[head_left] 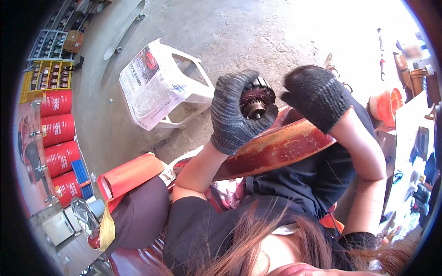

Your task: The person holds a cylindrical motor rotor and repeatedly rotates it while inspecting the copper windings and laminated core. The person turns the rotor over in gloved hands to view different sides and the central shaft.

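Observation:
In a grey striped glove, my left hand (pixel 230 108) is wrapped round a motor armature (pixel 256 103). Its copper-coloured end, dark red windings and black fins face up between thumb and fingers. To the right, my right hand (pixel 316 94) wears a dark knitted glove and is held apart from the armature. Its fingers curl inward, and whatever lies in them is hidden behind the back of the hand. Below both hands a worn red-brown basin (pixel 276 149) rests at my lap, its curved wall scuffed to yellow.
A white plastic stool (pixel 195 98) covered with newspaper (pixel 149 87) stands ahead to the left. Several red drums (pixel 57 126) line the left side, near racks of small bottles (pixel 50 76). An orange bucket (pixel 386 106) and a cluttered bench (pixel 405 152) are on the right.

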A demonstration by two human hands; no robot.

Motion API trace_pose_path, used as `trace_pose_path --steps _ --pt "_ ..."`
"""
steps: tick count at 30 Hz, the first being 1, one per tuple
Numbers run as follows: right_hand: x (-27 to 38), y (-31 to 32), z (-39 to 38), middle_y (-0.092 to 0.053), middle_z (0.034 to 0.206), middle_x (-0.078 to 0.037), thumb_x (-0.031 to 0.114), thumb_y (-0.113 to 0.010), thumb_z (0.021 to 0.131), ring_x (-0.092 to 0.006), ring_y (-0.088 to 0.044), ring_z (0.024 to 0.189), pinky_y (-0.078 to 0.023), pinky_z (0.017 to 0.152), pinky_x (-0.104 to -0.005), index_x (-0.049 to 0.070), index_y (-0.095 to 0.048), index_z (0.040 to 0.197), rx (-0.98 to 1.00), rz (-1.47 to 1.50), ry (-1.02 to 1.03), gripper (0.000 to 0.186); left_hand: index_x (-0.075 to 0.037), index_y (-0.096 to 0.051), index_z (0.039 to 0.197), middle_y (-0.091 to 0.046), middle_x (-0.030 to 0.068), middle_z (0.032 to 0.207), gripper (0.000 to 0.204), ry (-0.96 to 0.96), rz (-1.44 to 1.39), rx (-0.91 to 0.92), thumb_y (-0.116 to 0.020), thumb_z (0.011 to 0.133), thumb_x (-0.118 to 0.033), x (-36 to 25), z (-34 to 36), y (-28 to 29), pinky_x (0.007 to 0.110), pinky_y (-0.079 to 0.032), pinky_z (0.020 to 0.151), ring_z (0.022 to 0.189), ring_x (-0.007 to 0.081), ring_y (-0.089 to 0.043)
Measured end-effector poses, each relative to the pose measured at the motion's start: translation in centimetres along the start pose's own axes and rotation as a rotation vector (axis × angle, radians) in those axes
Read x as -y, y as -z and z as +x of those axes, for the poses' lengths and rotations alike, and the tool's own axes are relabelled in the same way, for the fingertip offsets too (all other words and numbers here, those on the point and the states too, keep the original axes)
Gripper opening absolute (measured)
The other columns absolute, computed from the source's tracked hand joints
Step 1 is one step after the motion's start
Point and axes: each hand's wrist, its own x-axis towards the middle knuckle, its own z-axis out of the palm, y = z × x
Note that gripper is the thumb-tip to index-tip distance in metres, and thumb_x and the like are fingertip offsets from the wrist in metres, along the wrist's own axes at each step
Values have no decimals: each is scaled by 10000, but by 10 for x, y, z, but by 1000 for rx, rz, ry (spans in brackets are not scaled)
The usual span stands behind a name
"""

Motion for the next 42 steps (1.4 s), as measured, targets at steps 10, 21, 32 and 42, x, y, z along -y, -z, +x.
trace_pose_path --steps 10,21,32,42 --pt "5 43 -12 -600 603 -59 296 -816 700 -154 -586 558 -450 524 -293 41 -638 700 699 748 153 311 -10 -468 1223 -576 89 1046 543 808 -1063 49 -676 833 -324 -1 -2 -1 298 -514 778 910 167 -595" --pt "16 15 -59 -612 661 -114 385 -635 854 -245 -608 624 -454 541 -347 16 -629 757 791 1230 538 381 -99 -614 884 -612 73 731 348 1342 -1619 -504 -498 870 -426 62 0 6 314 -550 504 638 209 -613" --pt "-19 23 -87 -585 628 -90 511 -515 902 -128 -533 453 -392 394 -212 -36 -593 829 -128 1411 -447 558 4 -553 1098 -566 170 956 510 1143 -1777 -153 -528 824 -426 59 9 12 281 -465 495 729 219 -567" --pt "-11 -11 -58 -542 600 -106 386 -469 962 -120 -434 376 -320 357 -228 -44 -575 701 10 1888 -124 514 79 -492 1197 -377 239 1382 678 453 -1213 170 -706 777 -409 15 6 12 238 -505 726 884 147 -630"
